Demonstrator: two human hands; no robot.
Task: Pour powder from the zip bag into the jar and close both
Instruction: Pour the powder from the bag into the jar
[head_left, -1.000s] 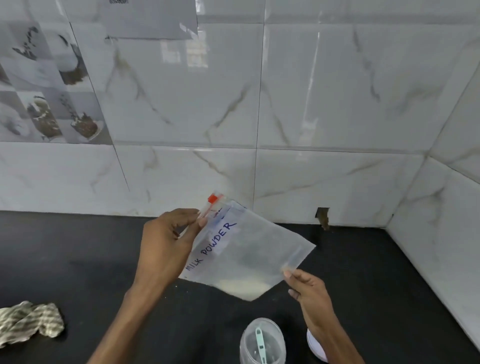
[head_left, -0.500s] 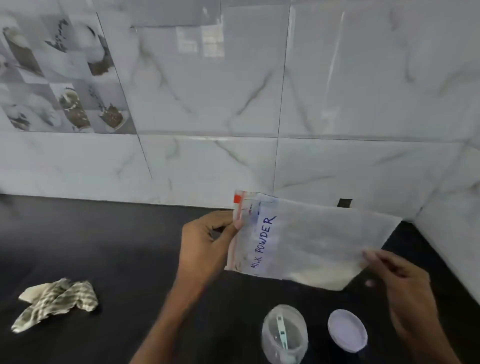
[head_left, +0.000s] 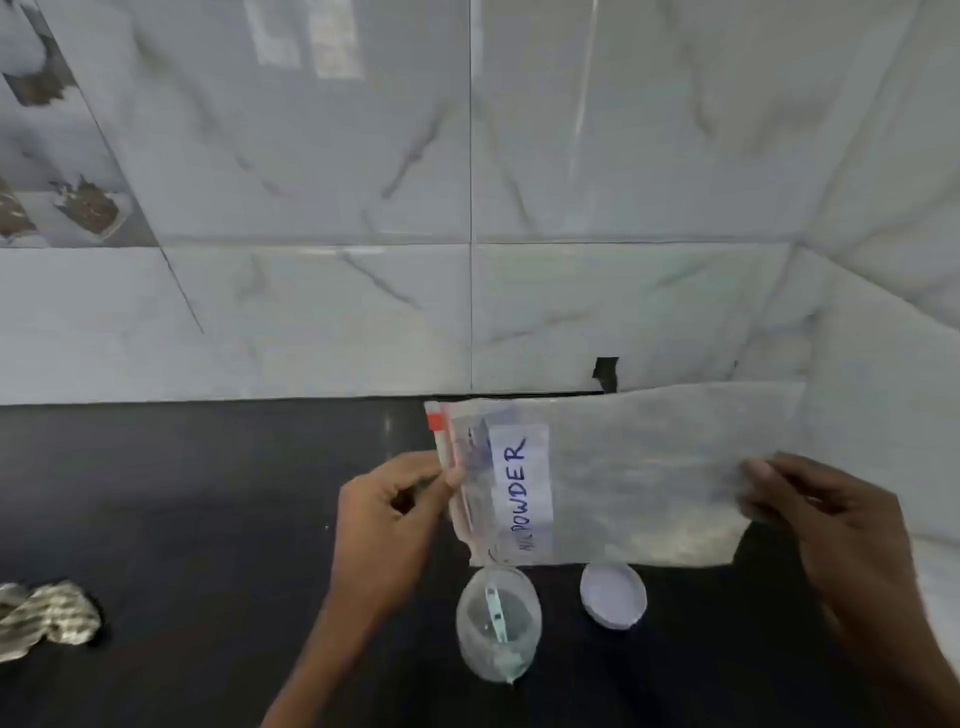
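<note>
Now, top to bottom by size:

Wall: pale marbled tiles fill the upper half of the frame.

Counter: dark worktop across the lower half, running into a corner at the right.

Zip bag: held sideways in the air, centre-right of the frame, zip end to the left with its red tab uppermost. A white label reads "POWDER". Pale powder lies along the bag's lower edge, toward the right.

Right hand: lower right of frame, fingers pinching the bag's closed bottom edge.

Left hand: centre of frame, thumb and fingers gripping the zip end.

Jar: clear, open, standing on the counter just below the bag's zip corner, a small green scoop inside.

Cloth: crumpled at the lower left edge, well apart from the rest.

Lid: white, lying on the counter just right of the jar, off.

Stage, as I judge it: zip apparently not yet opened; nothing poured.

Risk: the jar mouth looks narrow against the bag's wide opening, so a flat tip would likely spill powder onto the counter. The light jar is unheld; a knock from the bag could topple it. The scoop may block the stream.
</note>
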